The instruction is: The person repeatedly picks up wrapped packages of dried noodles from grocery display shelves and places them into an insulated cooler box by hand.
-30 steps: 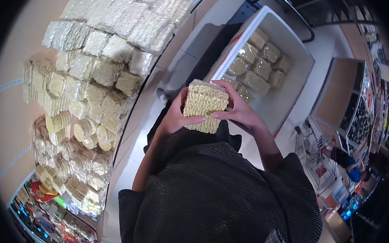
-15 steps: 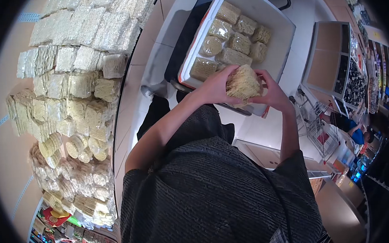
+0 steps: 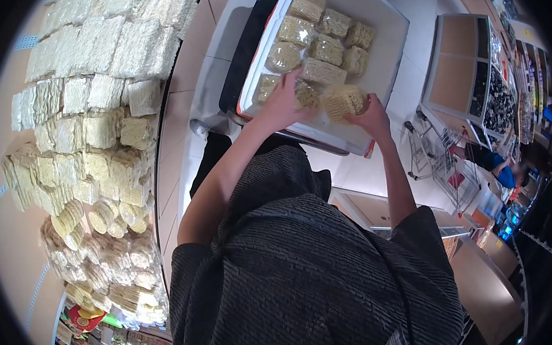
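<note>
My right hand (image 3: 371, 117) grips a noodle pack (image 3: 342, 103) by its right side, over the near part of a white box (image 3: 379, 46). My left hand (image 3: 283, 104) is inside the box's near left edge, fingers apart, with no pack held in it. It is over the packs at the near left, beside a wrapped pack (image 3: 307, 96). Several clear-wrapped noodle packs lie in rows in the box, among them a long one (image 3: 324, 71) and a rounded one (image 3: 283, 57).
Stacks of wrapped noodles (image 3: 96, 130) cover a display along the left. A shopping cart (image 3: 453, 168) and a person in blue (image 3: 505, 174) are at the right, near a brown-panelled cabinet (image 3: 459, 66). Black rails edge the box.
My left hand has let go of the noodle pack and moved left over the box. My right hand still holds the pack, now over the near part of the box. The view has shifted.
</note>
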The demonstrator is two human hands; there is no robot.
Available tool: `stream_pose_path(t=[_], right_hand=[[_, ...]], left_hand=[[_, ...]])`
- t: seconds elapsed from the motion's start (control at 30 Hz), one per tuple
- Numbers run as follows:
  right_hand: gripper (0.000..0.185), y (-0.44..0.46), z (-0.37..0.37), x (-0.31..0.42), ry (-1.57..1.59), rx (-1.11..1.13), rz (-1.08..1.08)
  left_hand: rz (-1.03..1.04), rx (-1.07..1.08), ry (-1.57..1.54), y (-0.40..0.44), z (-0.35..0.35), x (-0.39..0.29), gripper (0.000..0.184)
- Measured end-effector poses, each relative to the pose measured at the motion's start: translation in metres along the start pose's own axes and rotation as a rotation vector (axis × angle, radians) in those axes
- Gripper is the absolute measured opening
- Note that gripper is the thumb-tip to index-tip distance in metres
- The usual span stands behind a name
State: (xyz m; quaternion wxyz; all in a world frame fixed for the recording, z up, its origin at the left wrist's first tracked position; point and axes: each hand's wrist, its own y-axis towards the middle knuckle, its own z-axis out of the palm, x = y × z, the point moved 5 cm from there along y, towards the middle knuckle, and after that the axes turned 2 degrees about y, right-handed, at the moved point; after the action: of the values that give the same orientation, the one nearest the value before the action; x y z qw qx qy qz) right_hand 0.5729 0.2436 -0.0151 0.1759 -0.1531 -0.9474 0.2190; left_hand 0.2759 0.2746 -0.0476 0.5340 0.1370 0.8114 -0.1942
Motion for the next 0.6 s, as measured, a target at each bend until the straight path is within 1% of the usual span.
stream_pose_path(t=[0.1, 0.2, 0.3, 0.4, 0.5, 0.6], right_hand=[[0.103, -0.005, 0.016, -0.012, -0.028, 0.003, 0.23], [0.102, -0.003, 0.03, -0.015, -0.118, -0.04, 0.347], [0.102, 0.004, 0.043, -0.014, -0.141, -0.078, 0.364], [0.102, 0.007, 0.049, -0.009, -0.112, -0.04, 0.434], [0.102, 0.013, 0.068, -0.021, -0.158, -0.087, 0.467], [0.098, 0.021, 0.084, -0.03, -0.143, -0.086, 0.497]], left_hand=[[-0.049, -0.016, 0.039, -0.015, -0.011, 0.014, 0.09], [-0.064, -0.028, 0.067, -0.021, -0.011, 0.024, 0.086], [-0.053, -0.019, 0.097, -0.022, -0.008, 0.025, 0.084], [-0.063, 0.022, 0.084, -0.025, -0.009, 0.021, 0.082], [-0.048, 0.009, 0.057, -0.03, -0.011, 0.021, 0.079], [-0.013, -0.032, -0.007, -0.038, -0.018, 0.016, 0.074]])
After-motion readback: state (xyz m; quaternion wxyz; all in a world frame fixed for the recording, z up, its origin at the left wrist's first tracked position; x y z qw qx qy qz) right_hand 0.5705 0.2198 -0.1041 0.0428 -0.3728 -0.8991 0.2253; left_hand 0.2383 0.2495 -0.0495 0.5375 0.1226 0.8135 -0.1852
